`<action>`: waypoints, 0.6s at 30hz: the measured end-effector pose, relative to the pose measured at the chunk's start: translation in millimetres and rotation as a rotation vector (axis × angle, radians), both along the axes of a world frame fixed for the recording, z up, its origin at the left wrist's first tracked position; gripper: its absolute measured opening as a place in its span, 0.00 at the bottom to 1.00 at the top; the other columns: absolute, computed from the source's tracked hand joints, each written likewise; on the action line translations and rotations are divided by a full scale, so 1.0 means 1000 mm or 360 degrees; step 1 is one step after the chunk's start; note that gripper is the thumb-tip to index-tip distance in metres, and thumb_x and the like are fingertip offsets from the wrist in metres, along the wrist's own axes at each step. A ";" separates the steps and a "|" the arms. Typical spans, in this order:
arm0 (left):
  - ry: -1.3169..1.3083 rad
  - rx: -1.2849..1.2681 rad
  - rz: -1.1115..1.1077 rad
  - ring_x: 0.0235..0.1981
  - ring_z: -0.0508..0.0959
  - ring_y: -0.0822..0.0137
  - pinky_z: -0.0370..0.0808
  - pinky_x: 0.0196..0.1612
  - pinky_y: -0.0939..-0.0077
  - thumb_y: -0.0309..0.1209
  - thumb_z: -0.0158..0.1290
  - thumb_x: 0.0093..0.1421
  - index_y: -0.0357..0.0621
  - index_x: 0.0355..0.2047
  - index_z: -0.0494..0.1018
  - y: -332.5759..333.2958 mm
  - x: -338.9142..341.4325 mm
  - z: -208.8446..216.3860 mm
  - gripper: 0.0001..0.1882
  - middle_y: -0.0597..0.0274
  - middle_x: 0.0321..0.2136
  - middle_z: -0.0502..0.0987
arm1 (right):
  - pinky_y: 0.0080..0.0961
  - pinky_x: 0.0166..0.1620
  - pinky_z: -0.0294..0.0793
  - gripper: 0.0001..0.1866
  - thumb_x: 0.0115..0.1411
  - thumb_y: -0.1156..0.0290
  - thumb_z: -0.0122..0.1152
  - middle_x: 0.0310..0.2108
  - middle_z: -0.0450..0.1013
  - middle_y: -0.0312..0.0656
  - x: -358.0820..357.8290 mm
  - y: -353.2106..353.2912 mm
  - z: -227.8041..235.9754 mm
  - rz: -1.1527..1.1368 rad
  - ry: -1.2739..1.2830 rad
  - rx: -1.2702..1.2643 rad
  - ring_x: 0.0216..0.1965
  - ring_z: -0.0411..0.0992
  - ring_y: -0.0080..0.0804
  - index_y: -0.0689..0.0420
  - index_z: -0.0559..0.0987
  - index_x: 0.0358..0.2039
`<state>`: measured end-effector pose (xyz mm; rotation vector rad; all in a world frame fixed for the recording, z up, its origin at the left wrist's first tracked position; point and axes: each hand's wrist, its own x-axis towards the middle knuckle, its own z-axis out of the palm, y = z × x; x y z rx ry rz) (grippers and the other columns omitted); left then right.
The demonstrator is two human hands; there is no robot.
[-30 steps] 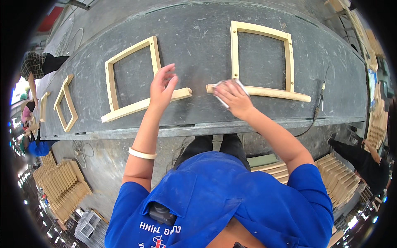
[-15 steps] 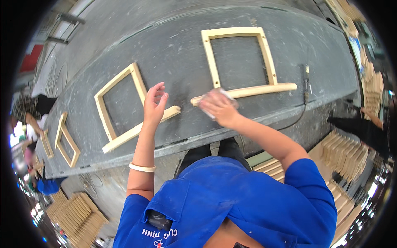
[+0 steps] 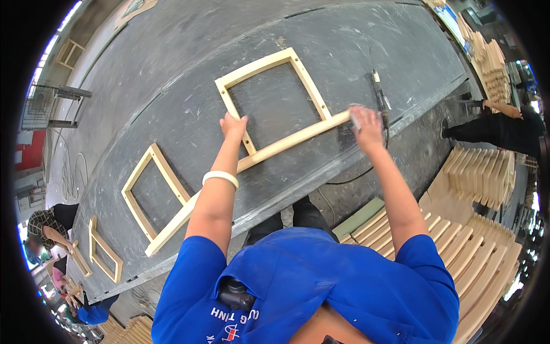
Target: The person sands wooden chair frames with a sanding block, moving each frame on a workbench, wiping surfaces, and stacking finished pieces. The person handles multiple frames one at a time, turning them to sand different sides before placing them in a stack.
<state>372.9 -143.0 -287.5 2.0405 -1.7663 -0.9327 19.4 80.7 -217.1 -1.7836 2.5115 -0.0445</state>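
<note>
A pale wooden frame [image 3: 255,67] with a long front rail [image 3: 298,137] lies on the grey worktable. My left hand [image 3: 233,126] grips its left side bar, with fingers curled over the wood. At the rail's right end is my right hand [image 3: 369,129], blurred by motion. Under its fingers is a thin pale sheet [image 3: 356,117], mostly covered; I cannot tell whether it is sandpaper or cloth. A second wooden frame [image 3: 136,167] lies to the left, its front rail partly hidden by my left forearm.
A corded black hand tool [image 3: 379,92] lies right of the frame. A smaller wooden frame [image 3: 105,258] is at the table's left end, near a person in a checked shirt [image 3: 48,226]. Curved wooden parts [image 3: 452,252] are stacked at lower right; another person [image 3: 492,129] stands beyond.
My left hand has gone from the air between the frames to the right frame's side bar. My right hand has slid with the sheet from the rail's left end to its right end.
</note>
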 end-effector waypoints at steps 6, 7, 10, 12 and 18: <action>0.0311 -0.0634 0.0100 0.47 0.70 0.48 0.67 0.53 0.60 0.23 0.52 0.50 0.37 0.53 0.64 0.035 -0.004 0.008 0.27 0.44 0.46 0.67 | 0.52 0.65 0.47 0.30 0.64 0.65 0.48 0.67 0.51 0.36 -0.049 0.026 -0.009 -0.0371 -0.0468 -0.0374 0.68 0.45 0.48 0.45 0.54 0.66; 0.0376 -0.0851 0.0109 0.47 0.71 0.51 0.68 0.52 0.61 0.22 0.51 0.50 0.36 0.52 0.63 0.052 -0.004 0.016 0.27 0.46 0.46 0.67 | 0.52 0.65 0.47 0.30 0.64 0.65 0.48 0.67 0.51 0.36 -0.047 0.033 -0.012 -0.0366 -0.0628 -0.0409 0.68 0.45 0.48 0.46 0.54 0.66; 0.1090 -0.0731 0.0349 0.45 0.70 0.61 0.69 0.50 0.66 0.19 0.49 0.50 0.36 0.53 0.63 0.103 -0.010 0.041 0.27 0.52 0.45 0.67 | 0.44 0.66 0.46 0.29 0.64 0.69 0.47 0.67 0.52 0.38 -0.028 0.052 -0.014 -0.0365 -0.0838 -0.0601 0.67 0.47 0.51 0.50 0.56 0.65; 0.1381 -0.0358 0.0391 0.45 0.69 0.69 0.68 0.50 0.73 0.17 0.46 0.50 0.38 0.52 0.63 0.126 -0.003 0.057 0.26 0.57 0.43 0.68 | 0.44 0.66 0.46 0.31 0.60 0.72 0.50 0.66 0.54 0.37 -0.008 0.058 -0.014 -0.0277 -0.0548 -0.0482 0.67 0.48 0.49 0.49 0.57 0.65; 0.1152 -0.0362 0.0078 0.44 0.70 0.66 0.67 0.51 0.70 0.16 0.46 0.49 0.38 0.44 0.65 0.156 0.005 0.075 0.19 0.58 0.41 0.69 | 0.48 0.66 0.45 0.34 0.57 0.68 0.53 0.66 0.53 0.33 -0.007 0.038 -0.019 0.0438 0.0008 0.0066 0.67 0.50 0.40 0.44 0.57 0.65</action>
